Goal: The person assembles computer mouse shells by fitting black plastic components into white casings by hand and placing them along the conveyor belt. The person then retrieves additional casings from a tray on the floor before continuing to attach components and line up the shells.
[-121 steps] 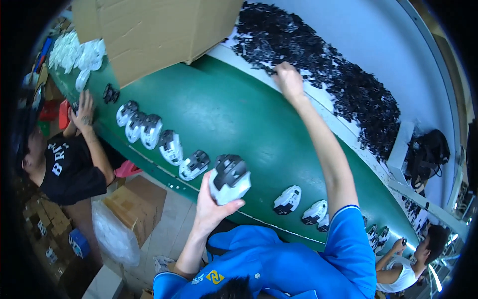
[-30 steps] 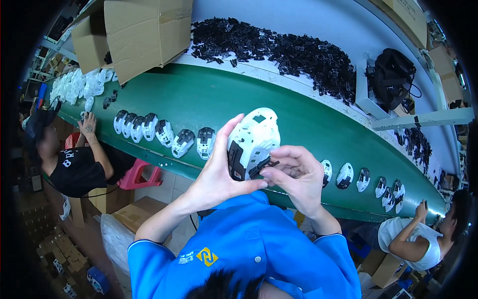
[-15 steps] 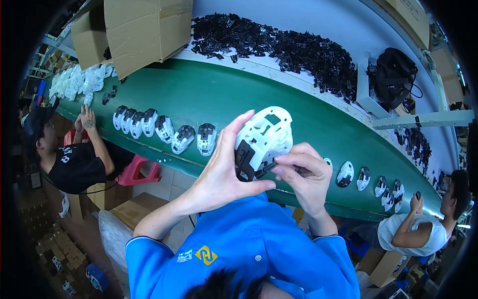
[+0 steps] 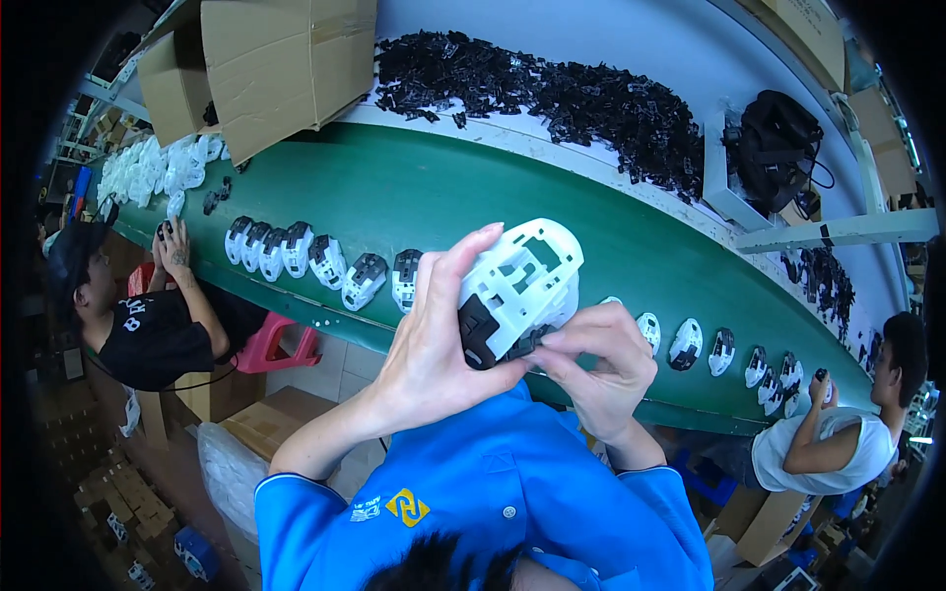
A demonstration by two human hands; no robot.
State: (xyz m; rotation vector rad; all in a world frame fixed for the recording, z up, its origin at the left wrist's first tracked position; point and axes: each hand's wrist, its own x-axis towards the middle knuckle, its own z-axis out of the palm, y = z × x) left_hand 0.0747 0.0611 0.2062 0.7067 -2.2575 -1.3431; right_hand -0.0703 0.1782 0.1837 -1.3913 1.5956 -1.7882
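Observation:
My left hand (image 4: 414,345) is wrapped round an oval white plastic shell (image 4: 537,266) with cut-out openings, held tilted above the belt's near edge. A black plastic insert (image 4: 477,327) sits in the shell's lower left side, close to my left palm. At the shell's lower right edge, my right hand (image 4: 606,369) pinches a small black plastic part (image 4: 528,343) between thumb and fingertips, and the part touches the shell. Its far end lies near my left thumb. My fingers partly hide both black pieces.
A green conveyor belt (image 4: 394,187) carries rows of similar shells (image 4: 271,251) to the left and more shells (image 4: 685,345) to the right. Loose black parts (image 4: 591,103) are heaped on the ledge behind. A cardboard box (image 4: 286,74) stands far left. Co-workers sit at both sides.
The shell has tipped slightly in my left hand, and its lower edge has dropped a little. My right fingertips have pushed the small black part closer against the shell.

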